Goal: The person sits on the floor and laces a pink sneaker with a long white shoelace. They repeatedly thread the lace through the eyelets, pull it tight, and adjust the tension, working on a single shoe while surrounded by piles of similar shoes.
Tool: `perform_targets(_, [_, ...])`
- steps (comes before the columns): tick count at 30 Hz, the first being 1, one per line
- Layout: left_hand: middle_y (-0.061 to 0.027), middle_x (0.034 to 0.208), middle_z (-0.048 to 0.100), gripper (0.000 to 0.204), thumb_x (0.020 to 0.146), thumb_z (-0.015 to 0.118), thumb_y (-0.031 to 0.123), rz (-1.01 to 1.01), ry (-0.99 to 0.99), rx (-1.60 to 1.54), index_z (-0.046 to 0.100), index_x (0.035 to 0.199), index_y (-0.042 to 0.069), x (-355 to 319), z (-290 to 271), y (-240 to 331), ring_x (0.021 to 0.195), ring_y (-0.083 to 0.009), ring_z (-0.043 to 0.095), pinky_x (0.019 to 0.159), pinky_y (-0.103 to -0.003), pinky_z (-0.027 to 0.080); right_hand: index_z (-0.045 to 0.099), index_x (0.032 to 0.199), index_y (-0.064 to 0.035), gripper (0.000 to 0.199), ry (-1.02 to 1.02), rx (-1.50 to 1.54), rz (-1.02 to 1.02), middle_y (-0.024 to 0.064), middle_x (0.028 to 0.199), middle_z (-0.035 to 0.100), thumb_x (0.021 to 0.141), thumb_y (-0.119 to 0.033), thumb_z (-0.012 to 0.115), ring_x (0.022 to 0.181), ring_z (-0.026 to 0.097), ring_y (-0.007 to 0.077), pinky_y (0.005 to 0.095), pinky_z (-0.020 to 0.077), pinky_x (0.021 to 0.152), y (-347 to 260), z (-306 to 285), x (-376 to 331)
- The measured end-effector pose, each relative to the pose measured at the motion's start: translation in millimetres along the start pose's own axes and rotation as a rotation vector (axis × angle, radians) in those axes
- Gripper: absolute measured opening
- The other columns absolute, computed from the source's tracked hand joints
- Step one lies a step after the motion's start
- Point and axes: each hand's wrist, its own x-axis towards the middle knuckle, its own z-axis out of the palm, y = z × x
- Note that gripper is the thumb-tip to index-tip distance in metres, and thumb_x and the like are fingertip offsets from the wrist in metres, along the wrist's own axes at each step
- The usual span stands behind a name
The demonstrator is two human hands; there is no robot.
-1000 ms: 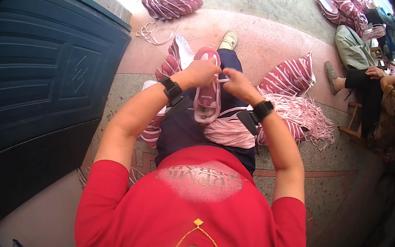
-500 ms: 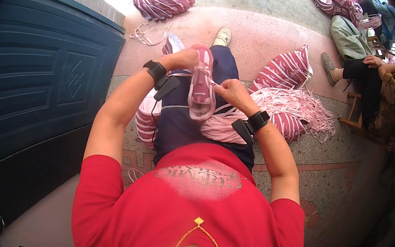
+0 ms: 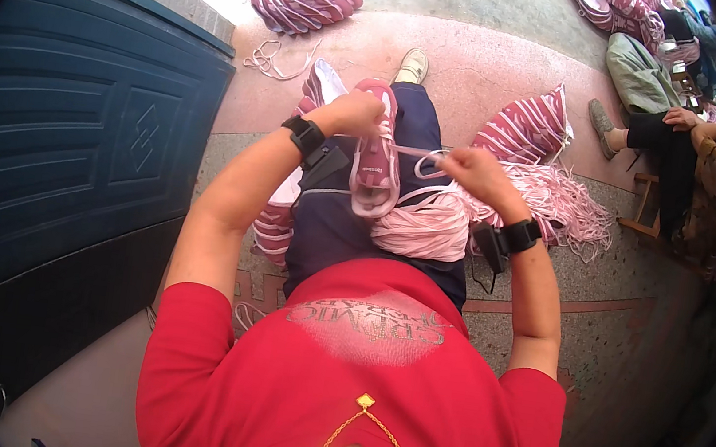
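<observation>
Lace drawn farther out toward 3 o'clock from pink shoe, which sits over dark trousers. Left hand clamped on shoe near toe; right hand pinching lace. Slack loop, if dropped, could snag lace bundle at shoe's 5 o'clock.

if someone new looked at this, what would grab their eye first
Probably the bright red shirt filling the lower middle. Above it, a pink shoe sits at the centre, the left hand over its upper part and a pale lace stretching rightward to the right hand. A dark blue door fills the left side.
</observation>
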Motion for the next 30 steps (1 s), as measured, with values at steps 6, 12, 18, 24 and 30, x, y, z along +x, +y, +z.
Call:
perform_targets(6, [-0.0198, 0.083, 0.062, 0.017, 0.076, 0.065, 0.019, 0.044, 0.196, 0.054, 0.064, 0.080, 0.002, -2, 23, -17, 0.081, -0.0370, 0.060, 0.073, -0.042, 0.047, 0.067, 0.091, -0.0065, 0.023, 0.293, 0.020, -0.180, 0.0178, 0.077, 0.065, 0.081, -0.026, 0.063, 0.074, 0.065, 0.0323, 0.0391, 0.0503, 0.067, -19, 35, 24])
perform_targets(12, [-0.0168, 0.080, 0.063, 0.020, 0.078, 0.065, 0.016, 0.021, 0.217, -0.169, 0.061, 0.089, 0.001, -20, 17, -26, 0.075, -0.0295, 0.062, 0.067, -0.037, 0.048, 0.066, 0.079, -0.0072, 0.019, 0.144, -0.224, -0.206, 0.0165, 0.074, 0.064, 0.081, -0.023, 0.055, 0.072, 0.064, 0.0334, 0.0440, 0.0499, 0.065, -44, 102, 48])
perform_targets(18, [-0.0134, 0.080, 0.064, 0.026, 0.076, 0.066, 0.014, -0.056, 0.108, -0.417, 0.063, 0.098, 0.000, -52, 5, -27, 0.073, -0.0209, 0.061, 0.066, -0.032, 0.047, 0.061, 0.080, -0.0068, 0.015, 0.339, -0.304, -0.223, 0.0143, 0.070, 0.064, 0.082, -0.020, 0.053, 0.067, 0.064, 0.0320, 0.0427, 0.0507, 0.060, -43, 129, 58])
perform_targets(24, [-0.0102, 0.083, 0.064, 0.031, 0.079, 0.062, 0.014, -0.153, 0.054, -0.682, 0.061, 0.106, 0.000, -64, 15, -42, 0.075, -0.0183, 0.060, 0.066, -0.028, 0.046, 0.059, 0.085, -0.0054, 0.011, 0.333, -0.480, -0.127, 0.0136, 0.072, 0.065, 0.078, -0.014, 0.058, 0.067, 0.067, 0.0269, 0.0384, 0.0520, 0.056, -57, 136, 70])
perform_targets(30, [0.0004, 0.077, 0.056, 0.037, 0.084, 0.058, 0.013, -0.316, 0.162, -1.051, 0.052, 0.119, 0.003, -72, 4, -44, 0.065, -0.0054, 0.051, 0.054, -0.019, 0.041, 0.061, 0.080, -0.0040, 0.009, 0.264, -0.610, -0.270, 0.0141, 0.077, 0.065, 0.072, -0.008, 0.063, 0.077, 0.067, 0.0272, 0.0354, 0.0530, 0.064, -44, 136, 87])
